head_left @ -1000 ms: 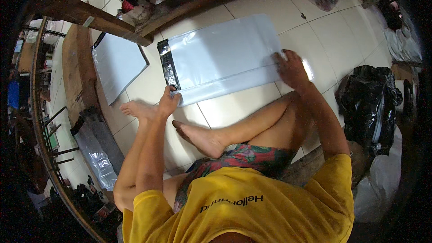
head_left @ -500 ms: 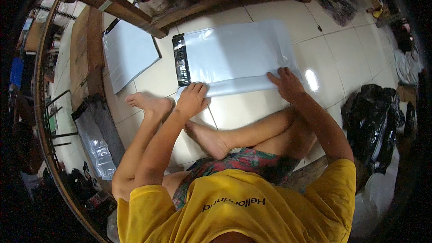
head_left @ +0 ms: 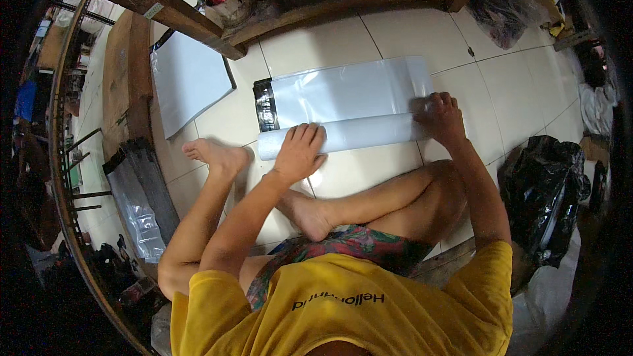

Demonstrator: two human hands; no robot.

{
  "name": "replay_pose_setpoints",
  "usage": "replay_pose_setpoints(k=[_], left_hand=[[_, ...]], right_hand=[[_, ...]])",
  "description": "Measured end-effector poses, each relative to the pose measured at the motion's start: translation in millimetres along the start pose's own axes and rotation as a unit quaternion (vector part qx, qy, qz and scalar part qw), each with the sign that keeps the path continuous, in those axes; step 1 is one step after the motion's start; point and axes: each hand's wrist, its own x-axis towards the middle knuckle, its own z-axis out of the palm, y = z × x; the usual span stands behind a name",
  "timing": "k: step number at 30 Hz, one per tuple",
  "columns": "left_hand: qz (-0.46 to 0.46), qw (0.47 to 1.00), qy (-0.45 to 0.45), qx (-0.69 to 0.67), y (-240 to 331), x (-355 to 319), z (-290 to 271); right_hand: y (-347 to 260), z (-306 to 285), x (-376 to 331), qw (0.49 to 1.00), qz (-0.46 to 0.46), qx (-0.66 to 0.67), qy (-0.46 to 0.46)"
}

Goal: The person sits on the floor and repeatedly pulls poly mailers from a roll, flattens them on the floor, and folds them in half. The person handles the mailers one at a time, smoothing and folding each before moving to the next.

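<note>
A pale grey-white plastic mailing bag [head_left: 349, 92] lies on the floor before me, a black strip [head_left: 266, 107] along its left end. Its near side is turned over into a thick roll or fold [head_left: 369, 133]. My left hand [head_left: 300, 151] rests on that roll towards its left end, fingers stretched out and lying on top. At the roll's right end is my right hand [head_left: 448, 120], palm side down, with its fingers apart; the thumb side is dark and blurred by motion.
Another pale bag or stack of bags [head_left: 188, 82] lies at the left beside a wooden board [head_left: 125, 72]. Folded grey plastic [head_left: 142, 204] is nearer me. A wooden frame [head_left: 343, 0] crosses the far side. Black plastic bags [head_left: 544, 191] are heaped at the right.
The roll on the near side has grown thicker, and the bag's flat part is narrower, its far edge drawn nearer. My left hand has shifted right along it; my right hand has moved slightly right.
</note>
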Motion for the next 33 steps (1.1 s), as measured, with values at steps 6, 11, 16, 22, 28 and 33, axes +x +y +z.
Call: replay_pose_setpoints(k=[6, 11, 16, 22, 28, 33], left_hand=[[-0.104, 0.968, -0.223, -0.039, -17, 37, -12], [-0.119, 0.988, -0.101, 0.007, -34, 38, -20], [0.016, 0.998, 0.011, 0.060, 2, 49, -1], [-0.037, 0.998, -0.044, -0.002, -26, 77, -12], [-0.380, 0.854, 0.229, -0.271, 21, 40, -14], [-0.428, 0.300, 0.210, -0.826, 39, 33, 17]], right_hand=[[0, 38, -12, 0.966, -0.236, -0.101, 0.011], [-9, 4, 41, 0.974, -0.112, 0.056, -0.186], [-21, 33, 55, 0.964, -0.263, -0.021, 0.030], [-79, 47, 56, 0.956, -0.263, -0.131, 0.021], [-97, 5, 87, 0.955, -0.129, 0.100, -0.247], [-123, 47, 54, 0.725, 0.036, 0.502, -0.470]])
